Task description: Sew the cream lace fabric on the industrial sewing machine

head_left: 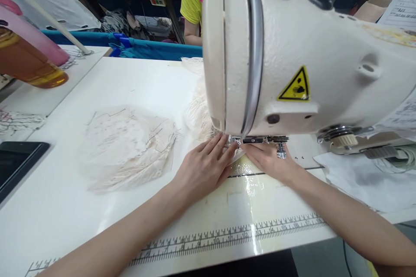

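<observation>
Cream lace fabric piece [238, 154] lies flat under the needle of the off-white industrial sewing machine [292, 60]. Left hand [203, 169] and right hand [271, 160] press it flat on either side, fingers spread, grasping nothing. Stitching seems underway; feeding it calls for even guidance. A pile of cream lace pieces [126, 147] rests left on the white table [65, 207].
</observation>
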`<state>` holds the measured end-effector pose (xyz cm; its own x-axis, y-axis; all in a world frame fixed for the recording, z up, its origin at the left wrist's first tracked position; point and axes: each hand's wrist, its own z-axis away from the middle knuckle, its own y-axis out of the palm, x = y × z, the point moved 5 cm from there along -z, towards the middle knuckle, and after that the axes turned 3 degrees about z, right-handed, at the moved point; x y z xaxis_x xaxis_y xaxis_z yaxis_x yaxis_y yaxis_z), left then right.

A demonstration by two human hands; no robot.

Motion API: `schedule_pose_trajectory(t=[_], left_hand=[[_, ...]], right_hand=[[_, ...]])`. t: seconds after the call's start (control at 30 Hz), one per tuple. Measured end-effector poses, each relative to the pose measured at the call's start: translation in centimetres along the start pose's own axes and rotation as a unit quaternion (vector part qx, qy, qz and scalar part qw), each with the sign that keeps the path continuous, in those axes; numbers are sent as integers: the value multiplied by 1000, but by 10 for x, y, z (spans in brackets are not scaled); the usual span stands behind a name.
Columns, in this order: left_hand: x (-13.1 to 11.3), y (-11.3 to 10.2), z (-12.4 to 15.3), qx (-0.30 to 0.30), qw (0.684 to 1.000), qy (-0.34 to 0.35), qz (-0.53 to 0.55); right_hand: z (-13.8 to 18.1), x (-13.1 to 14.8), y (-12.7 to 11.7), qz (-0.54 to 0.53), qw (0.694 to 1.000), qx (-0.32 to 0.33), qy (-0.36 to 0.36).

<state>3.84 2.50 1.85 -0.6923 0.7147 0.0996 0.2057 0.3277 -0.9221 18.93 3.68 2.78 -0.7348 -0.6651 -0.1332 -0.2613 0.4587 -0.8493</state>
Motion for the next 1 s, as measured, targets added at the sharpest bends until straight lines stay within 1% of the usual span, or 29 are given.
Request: schedule_pose_trajectory(t=[0.1,0.17,0.27,0.37,0.53,0.6,0.67,0.77,0.87,1.0], left_hand=[[0,-1,-1,-9,1000,-9,-10],[0,-3,-2,-23,1000,-5,-9],[-5,-6,-2,-41,998,42,4],[-7,-9,-2,-38,996,74,27],[-4,-9,-1,-35,996,69,37],[-2,-8,-1,-27,997,66,42],[0,-6,-1,-19,997,60,47],[3,-6,-2,-19,997,53,44],[5,-6,-2,-21,998,49,42],[7,-7,-3,-6,998,38,52]], right_hand=[[-2,-1,2,22,1000,-2,-4],[-2,0,3,47,999,-12,-20],[0,2,2,88,995,-32,-34],[2,2,1,97,994,-30,-34],[2,3,4,39,997,-47,-50],[2,4,9,5,998,-29,-57],[3,4,15,-31,998,2,-57],[4,6,20,-71,995,39,-59],[3,9,20,-71,993,53,-72],[0,12,16,-67,993,45,-80]])
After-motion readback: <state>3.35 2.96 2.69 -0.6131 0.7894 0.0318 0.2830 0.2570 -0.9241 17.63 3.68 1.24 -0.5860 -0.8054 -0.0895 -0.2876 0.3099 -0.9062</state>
